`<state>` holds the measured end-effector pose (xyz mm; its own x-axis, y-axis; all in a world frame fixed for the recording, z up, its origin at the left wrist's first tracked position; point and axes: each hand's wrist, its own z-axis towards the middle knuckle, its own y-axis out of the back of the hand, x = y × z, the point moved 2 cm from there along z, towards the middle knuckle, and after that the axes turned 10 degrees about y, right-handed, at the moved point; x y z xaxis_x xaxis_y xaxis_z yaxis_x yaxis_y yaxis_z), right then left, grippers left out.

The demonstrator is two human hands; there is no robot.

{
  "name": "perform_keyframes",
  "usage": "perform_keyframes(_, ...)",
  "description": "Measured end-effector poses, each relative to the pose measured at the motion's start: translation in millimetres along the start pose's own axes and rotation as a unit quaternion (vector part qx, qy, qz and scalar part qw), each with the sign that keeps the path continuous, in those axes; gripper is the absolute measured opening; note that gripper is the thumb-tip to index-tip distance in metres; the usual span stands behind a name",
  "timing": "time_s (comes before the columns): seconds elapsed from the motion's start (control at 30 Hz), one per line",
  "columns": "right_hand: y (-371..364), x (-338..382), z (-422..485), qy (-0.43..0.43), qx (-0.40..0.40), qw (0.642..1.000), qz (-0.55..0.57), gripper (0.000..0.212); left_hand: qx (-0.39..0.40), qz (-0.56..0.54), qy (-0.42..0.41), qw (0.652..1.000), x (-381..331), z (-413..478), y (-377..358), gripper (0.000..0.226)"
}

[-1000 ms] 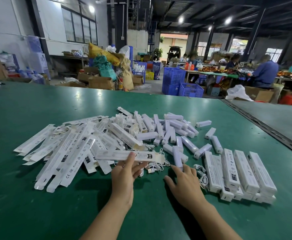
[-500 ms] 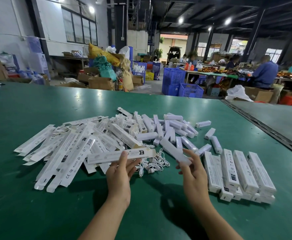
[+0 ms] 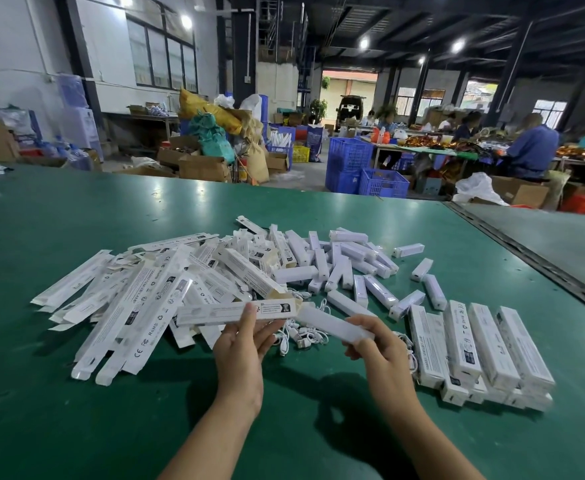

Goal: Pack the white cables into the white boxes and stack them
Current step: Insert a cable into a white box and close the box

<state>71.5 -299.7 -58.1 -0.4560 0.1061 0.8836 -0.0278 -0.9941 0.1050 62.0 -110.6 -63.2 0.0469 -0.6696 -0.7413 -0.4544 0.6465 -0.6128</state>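
Matt printed card box (image 3: 235, 311), glossy green tabletop (image 3: 76, 427)

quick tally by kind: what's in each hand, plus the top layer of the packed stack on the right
white box, in left hand: 1
white bar, in right hand: 1
packed boxes, stack's top layer: 4
total: 6

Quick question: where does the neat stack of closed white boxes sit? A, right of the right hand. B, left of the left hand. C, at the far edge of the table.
A: the stacked boxes lie in rows just to the right of the right hand.
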Motion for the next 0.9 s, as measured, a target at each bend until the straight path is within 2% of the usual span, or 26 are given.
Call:
perform_keyframes(0.2,1,-2,4,-0.006,-0.003,1.0,0.025,0.027,0.013,0.01,0.009,1.0,1,-1,-1,0.018)
perform_keyframes(0.43,0,-8,2,-0.009,-0.006,1.0,-0.021,0.026,0.031,0.08,0.0,0.996,5,-1,-4,0.016)
perform_keyframes(0.6,1,-14,6,-0.055,-0.078,0.992,0.08,0.031,0.061,0.118,-0.002,0.991,10,-5,-6,0.015)
perform_keyframes(0.73,3,-17,7,-0.106,-0.128,0.982,0.084,0.032,0.066,0.112,-0.007,0.991,11,-9,-9,0.01)
perform_keyframes(0.9,0,-13,6,-0.114,-0.136,0.974,0.141,0.013,0.068,0.103,-0.013,0.992,11,-13,-12,0.012)
